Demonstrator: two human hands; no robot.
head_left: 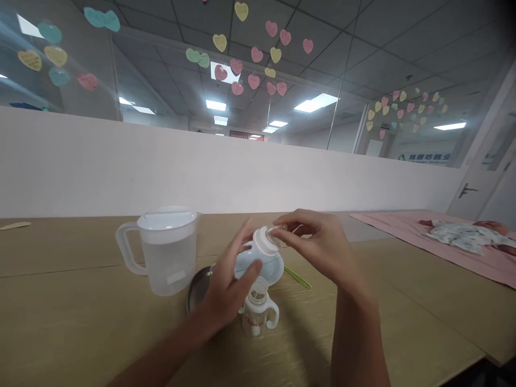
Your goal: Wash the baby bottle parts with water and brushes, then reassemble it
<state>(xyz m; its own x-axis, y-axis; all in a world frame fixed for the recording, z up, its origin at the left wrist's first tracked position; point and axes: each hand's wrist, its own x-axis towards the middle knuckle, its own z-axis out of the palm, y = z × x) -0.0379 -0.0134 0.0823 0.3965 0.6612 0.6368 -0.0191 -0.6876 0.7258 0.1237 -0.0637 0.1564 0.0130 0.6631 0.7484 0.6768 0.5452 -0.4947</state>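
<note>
My right hand point(310, 236) pinches the clear nipple point(276, 232) of a baby bottle top, whose white screw ring point(264, 242) is tilted toward my left hand. Fingers apart, my left hand point(234, 274) is beside the ring; whether it touches the ring I cannot tell. Below stands a clear baby bottle point(255, 320) with white side handles and red print, upright on the table. Something clear and round shows at its neck. Behind the bottle is a pale bowl point(276, 271), partly covered by my hands. A metal bowl point(197, 290) is half hidden by my left hand.
A lidded translucent pitcher point(169, 258) stands at left on the wooden table point(80, 312). Green tongs point(298, 277) lie right of the pale bowl. Far right, a baby doll point(463, 235) in patterned clothes lies on a pink cloth point(403, 228). A white wall point(201, 172) rises behind.
</note>
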